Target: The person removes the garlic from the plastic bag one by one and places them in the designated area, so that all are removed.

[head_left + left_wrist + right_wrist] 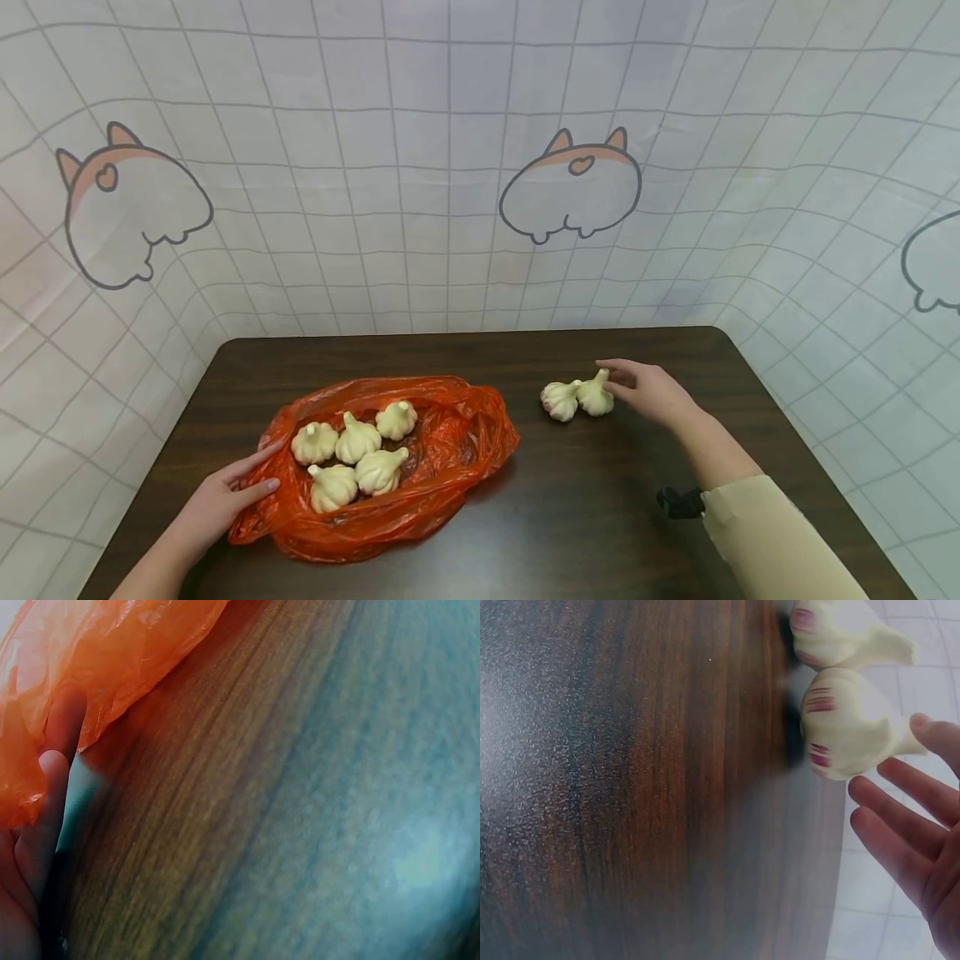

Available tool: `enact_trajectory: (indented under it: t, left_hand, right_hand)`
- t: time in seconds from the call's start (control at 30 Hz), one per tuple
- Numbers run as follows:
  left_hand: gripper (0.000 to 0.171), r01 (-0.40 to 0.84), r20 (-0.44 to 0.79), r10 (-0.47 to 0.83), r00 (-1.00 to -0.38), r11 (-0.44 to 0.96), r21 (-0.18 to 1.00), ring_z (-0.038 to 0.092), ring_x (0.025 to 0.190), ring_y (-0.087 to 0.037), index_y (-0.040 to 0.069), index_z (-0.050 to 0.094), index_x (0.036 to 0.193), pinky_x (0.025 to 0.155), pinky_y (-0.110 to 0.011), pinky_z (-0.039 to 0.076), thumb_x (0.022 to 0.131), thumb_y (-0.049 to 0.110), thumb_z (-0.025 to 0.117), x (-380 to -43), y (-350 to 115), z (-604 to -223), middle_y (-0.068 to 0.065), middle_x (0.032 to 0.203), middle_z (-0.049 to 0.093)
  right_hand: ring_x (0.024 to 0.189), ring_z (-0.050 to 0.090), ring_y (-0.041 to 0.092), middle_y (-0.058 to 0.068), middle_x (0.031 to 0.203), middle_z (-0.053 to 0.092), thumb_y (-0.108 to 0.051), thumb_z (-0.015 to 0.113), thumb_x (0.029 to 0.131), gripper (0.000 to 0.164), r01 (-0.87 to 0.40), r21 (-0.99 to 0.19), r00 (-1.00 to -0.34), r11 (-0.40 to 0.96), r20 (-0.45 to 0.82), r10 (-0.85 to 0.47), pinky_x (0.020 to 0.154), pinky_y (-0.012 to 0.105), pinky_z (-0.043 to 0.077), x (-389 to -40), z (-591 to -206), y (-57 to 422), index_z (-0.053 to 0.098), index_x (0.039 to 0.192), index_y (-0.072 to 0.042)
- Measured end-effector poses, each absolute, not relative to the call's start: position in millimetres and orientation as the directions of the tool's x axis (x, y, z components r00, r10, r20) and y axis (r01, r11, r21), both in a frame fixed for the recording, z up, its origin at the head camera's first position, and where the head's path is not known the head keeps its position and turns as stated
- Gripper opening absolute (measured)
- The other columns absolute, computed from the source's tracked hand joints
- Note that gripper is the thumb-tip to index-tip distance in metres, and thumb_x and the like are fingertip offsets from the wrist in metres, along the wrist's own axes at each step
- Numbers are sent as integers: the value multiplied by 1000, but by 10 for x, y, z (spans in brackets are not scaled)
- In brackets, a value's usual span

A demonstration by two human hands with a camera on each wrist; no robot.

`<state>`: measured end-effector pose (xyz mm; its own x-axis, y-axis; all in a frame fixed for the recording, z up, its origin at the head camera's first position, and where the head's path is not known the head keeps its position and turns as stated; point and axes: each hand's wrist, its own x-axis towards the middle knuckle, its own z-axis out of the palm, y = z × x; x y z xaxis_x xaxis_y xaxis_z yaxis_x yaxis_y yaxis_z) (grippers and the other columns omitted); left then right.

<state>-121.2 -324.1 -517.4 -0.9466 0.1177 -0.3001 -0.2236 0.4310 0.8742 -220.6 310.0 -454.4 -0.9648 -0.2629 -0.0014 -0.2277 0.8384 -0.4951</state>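
The right garlic bulb (595, 400) sits on the dark wooden table (570, 500), right of centre and towards the far edge; its neck points to that edge, its long axis running away from the near side and leaning slightly right. Just to its left, the left garlic bulb (558, 403) aims its neck to the far right, close against its neighbour. Purple streaks mark both bodies in the right wrist view.

The right hand (648, 392) is spread around the right bulb's outer side, thumb beside the neck, fingers loosely extended; whether they touch it cannot be told. The left hand (225, 497), well apart from it, rests extended fingers on the left end of the red plastic bag (405, 529). That bag lies over the table's left half, its long axis roughly along the far edge, the right end angled farther back. Five garlic bulbs (379, 473) sit in its opening, necks turned variously left, right and towards the far edge.

A broad stretch of wood separates bag from pair, and more runs to the right edge. Beyond the rounded far corners hangs a white gridded backdrop (450, 275) with corgi drawings.
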Motion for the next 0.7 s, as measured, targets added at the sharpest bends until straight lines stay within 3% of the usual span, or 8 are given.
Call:
enact_trajectory:
  t: [0.17,0.4,0.7]
  left_hand:
    - [72,-237,-309,105,-945,428,872,54,122,-22,12,36,154,84,-27,54,95,37,67,-1213,-3238,-5171,-26,157,26]
    - [72,-231,-307,104,-946,450,863,41,134,-36,12,36,154,85,-25,53,95,40,66,-1210,-3227,-5170,-25,158,24]
    - [72,-238,-311,108,-944,431,870,44,132,-33,12,35,155,85,-26,53,95,39,66,-1209,-3224,-5167,-24,158,24]
  right_hand:
    - [108,66,33,14,122,68,-31,65,97,49,-229,-496,-967,837,14,-256,83,51,52,-2190,-4510,3106,55,142,-15]
    - [109,65,31,14,126,66,-38,65,97,53,-200,-513,-974,835,8,-228,81,49,52,-2206,-4501,3154,54,144,-16]
    - [110,60,31,12,123,66,-39,64,97,56,-197,-506,-976,840,18,-218,84,51,49,-2229,-4433,3207,51,146,-15]
